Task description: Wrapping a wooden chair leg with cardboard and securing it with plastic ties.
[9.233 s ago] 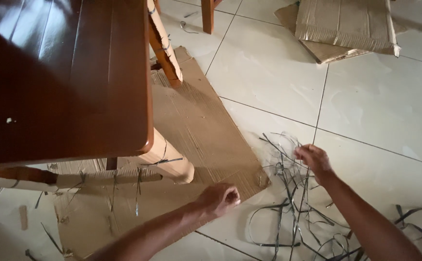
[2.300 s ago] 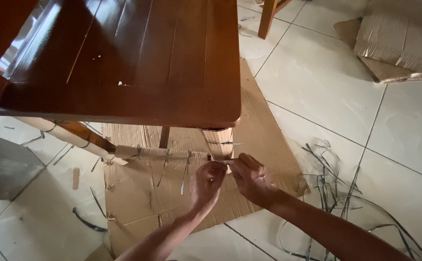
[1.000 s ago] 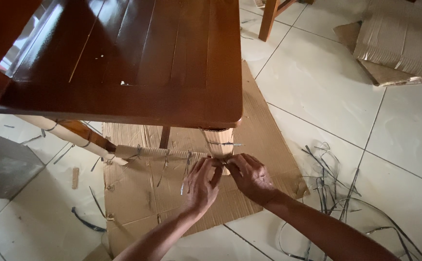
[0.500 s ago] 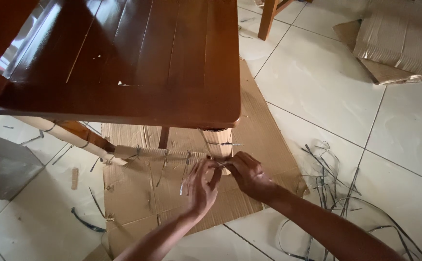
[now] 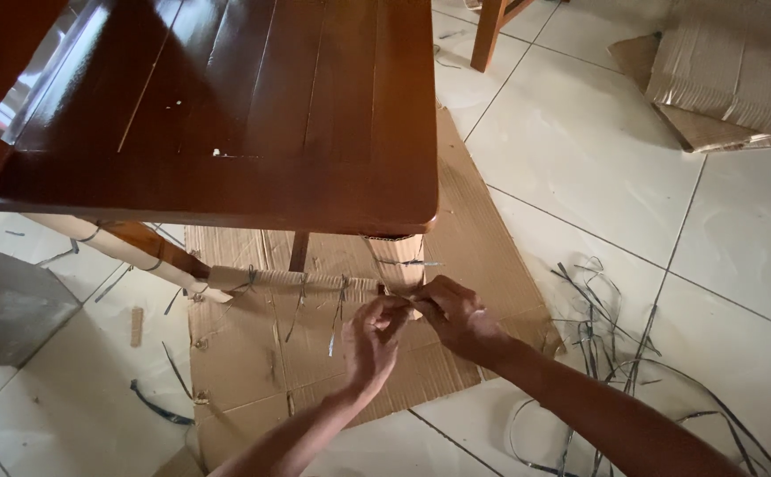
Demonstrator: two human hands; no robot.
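Note:
A glossy dark wooden table (image 5: 226,115) stands over a flattened cardboard sheet (image 5: 253,353) on the tiled floor. Its legs and lower crossbar (image 5: 288,281) are wrapped in cardboard and bound with thin dark straps. My left hand (image 5: 372,340) and my right hand (image 5: 451,314) meet at the wrapped leg (image 5: 396,256) near the table's front corner. Both pinch a thin strap (image 5: 385,296) at the joint of leg and crossbar. What exactly lies between the fingertips is too small to see.
A tangle of loose dark plastic straps (image 5: 615,353) lies on the tiles to the right. Folded cardboard (image 5: 730,71) sits at the top right. Another wooden leg (image 5: 489,31) stands at the top. A grey object (image 5: 5,305) is at the left edge.
Nine seconds ago my hands were at the strap pile and cardboard edge. Since then they came together at the wrapped leg, and over the last second only the fingers shifted slightly.

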